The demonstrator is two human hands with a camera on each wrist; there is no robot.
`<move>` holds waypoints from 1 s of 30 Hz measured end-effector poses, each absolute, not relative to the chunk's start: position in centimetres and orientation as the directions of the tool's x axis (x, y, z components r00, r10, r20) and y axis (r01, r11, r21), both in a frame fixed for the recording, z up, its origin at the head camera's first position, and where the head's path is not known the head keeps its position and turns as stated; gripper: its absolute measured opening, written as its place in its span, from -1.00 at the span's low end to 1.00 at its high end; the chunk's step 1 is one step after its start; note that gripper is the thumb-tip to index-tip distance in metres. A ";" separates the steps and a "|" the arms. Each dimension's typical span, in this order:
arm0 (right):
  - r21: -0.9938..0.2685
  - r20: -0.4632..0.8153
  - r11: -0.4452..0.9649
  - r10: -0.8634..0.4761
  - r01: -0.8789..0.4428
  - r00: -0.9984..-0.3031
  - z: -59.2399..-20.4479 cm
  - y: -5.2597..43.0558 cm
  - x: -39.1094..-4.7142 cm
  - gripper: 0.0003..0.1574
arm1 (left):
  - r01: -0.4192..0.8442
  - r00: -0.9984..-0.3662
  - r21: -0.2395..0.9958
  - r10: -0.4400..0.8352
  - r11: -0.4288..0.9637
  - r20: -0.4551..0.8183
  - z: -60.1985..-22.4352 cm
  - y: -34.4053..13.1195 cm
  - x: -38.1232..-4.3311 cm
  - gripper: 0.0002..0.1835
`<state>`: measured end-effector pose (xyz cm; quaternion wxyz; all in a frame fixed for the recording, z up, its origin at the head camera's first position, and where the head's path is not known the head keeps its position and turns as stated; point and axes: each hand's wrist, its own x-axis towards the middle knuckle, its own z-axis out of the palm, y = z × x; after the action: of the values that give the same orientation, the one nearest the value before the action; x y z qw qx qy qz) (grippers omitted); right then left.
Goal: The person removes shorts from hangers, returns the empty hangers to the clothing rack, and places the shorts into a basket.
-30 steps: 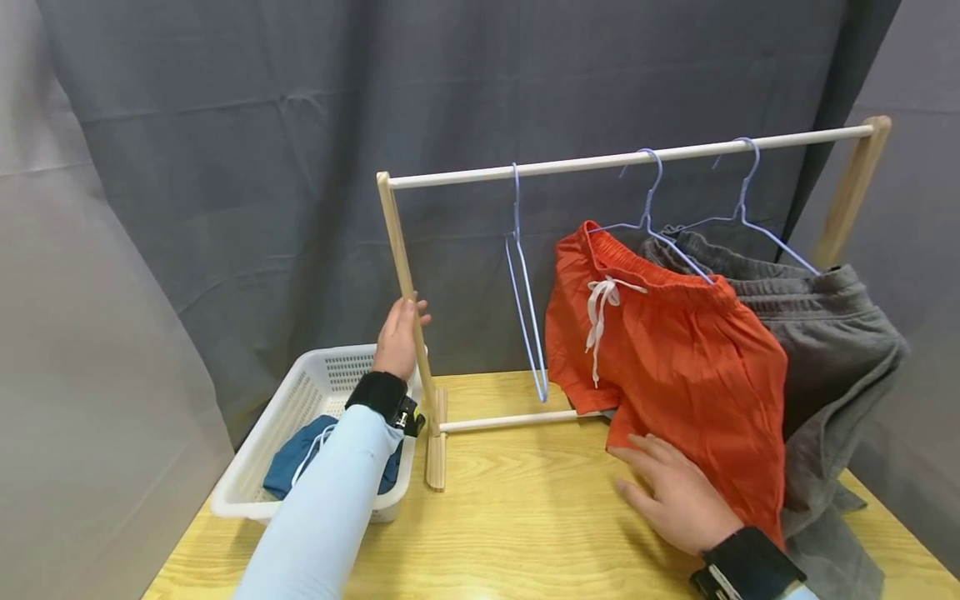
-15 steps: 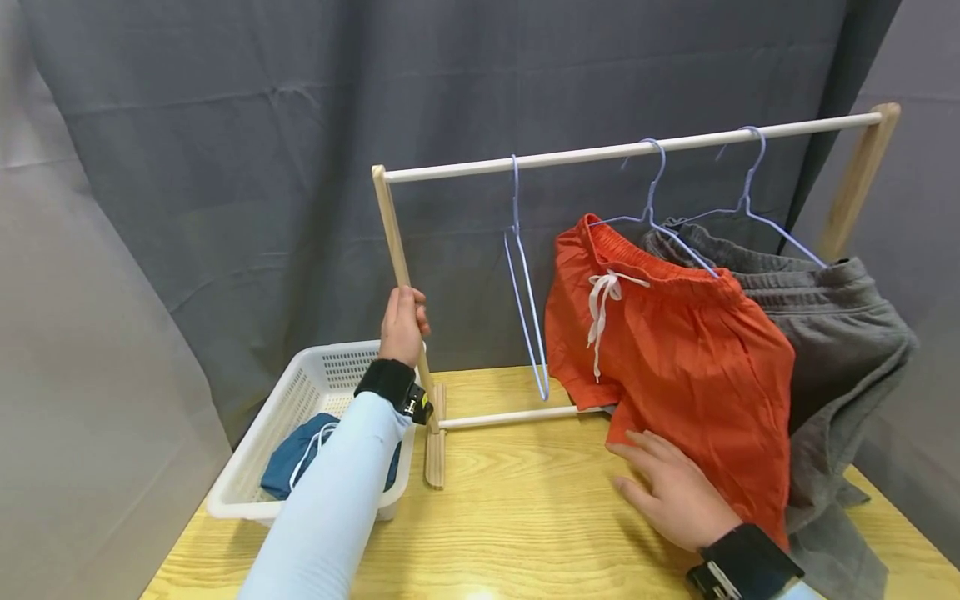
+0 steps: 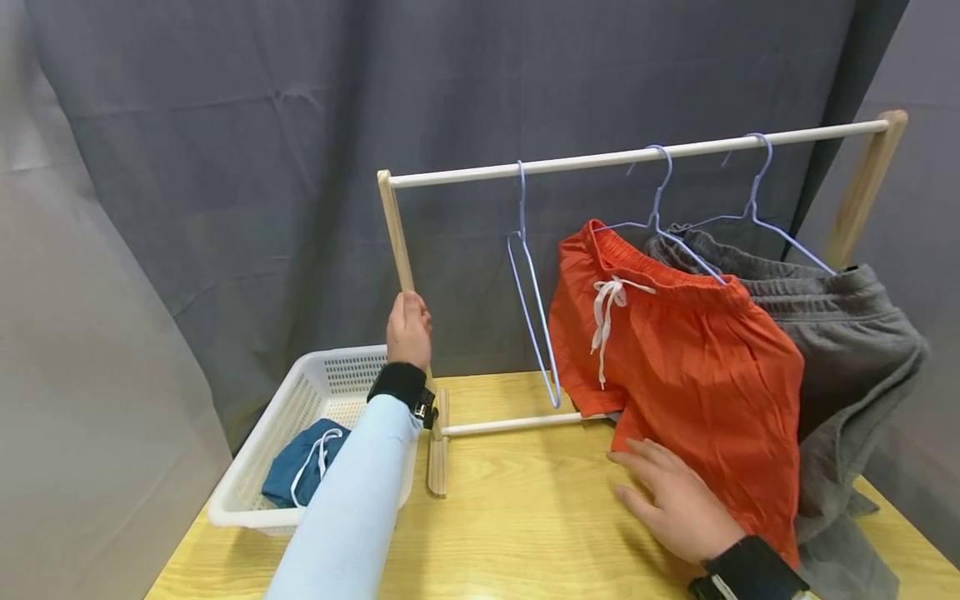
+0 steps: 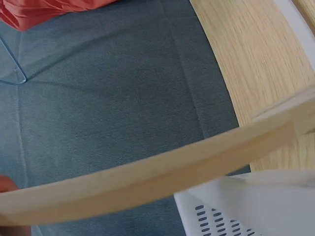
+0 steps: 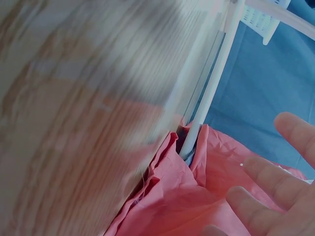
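Note:
My left hand [image 3: 409, 332] grips the left wooden post [image 3: 396, 237] of a clothes rack around its middle; in the left wrist view the post [image 4: 147, 177] crosses the picture, with a bit of a finger at the left edge. The right hand [image 3: 678, 504] is held with fingers spread by the lower part of the red shorts [image 3: 675, 358], holding nothing. Those shorts hang by a lilac hanger [image 3: 656, 196], their white drawstring tied in a bow. Behind them, grey trousers [image 3: 847, 333] hang from another hanger [image 3: 753, 196]. A bare hanger [image 3: 536, 308] is on the bar further left.
A white plastic basket [image 3: 228, 500] with a folded blue garment [image 3: 303, 458] stands left of the rack, partly behind the left sleeve. The rack's top bar [image 3: 465, 175] and lower bar [image 3: 510, 425] are white. Grey cloth [image 3: 225, 167] hangs behind the wooden table [image 3: 480, 542].
My left hand, first laid on the post with fingers extended, has closed around it. The right hand has stayed almost in place. The view has shifted slightly, and the bare hanger has turned a little.

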<state>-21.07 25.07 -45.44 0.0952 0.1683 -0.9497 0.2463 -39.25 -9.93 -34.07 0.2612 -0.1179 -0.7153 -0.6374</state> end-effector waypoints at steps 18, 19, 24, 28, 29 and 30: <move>-0.456 0.362 0.762 -0.312 -0.459 -0.878 -42.2 25.4 -20.2 -0.50 | 0.508 -0.816 0.846 -0.225 0.162 0.533 -34.3 -9.8 -38.8 -0.59; -0.447 0.382 0.763 -0.310 -0.468 -0.871 -41.8 25.4 -20.0 -0.51 | 0.507 -0.817 0.847 -0.226 0.158 0.531 -34.3 -9.8 -38.8 -0.59; -0.388 0.499 0.762 -0.299 -0.518 -0.814 -39.5 25.4 -19.1 -0.51 | 0.510 -0.819 0.849 -0.222 0.138 0.528 -34.3 -9.8 -38.8 -0.56; -0.341 0.585 0.765 -0.283 -0.547 -0.760 -37.4 25.7 -18.7 -0.46 | 0.513 -0.822 0.849 -0.215 0.126 0.528 -34.2 -9.7 -38.9 -0.56; -0.326 0.604 0.771 -0.275 -0.547 -0.748 -36.9 25.8 -18.7 -0.45 | 0.513 -0.822 0.849 -0.214 0.125 0.528 -34.3 -9.7 -39.0 -0.56; -0.310 0.630 0.771 -0.271 -0.556 -0.728 -36.5 26.0 -18.7 -0.43 | 0.514 -0.821 0.849 -0.214 0.125 0.529 -34.3 -9.7 -39.0 -0.56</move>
<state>-18.70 25.99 -36.52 0.2878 0.2309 -0.8960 0.2472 -38.99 -9.73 -34.32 0.2787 -0.1077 -0.6963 -0.6526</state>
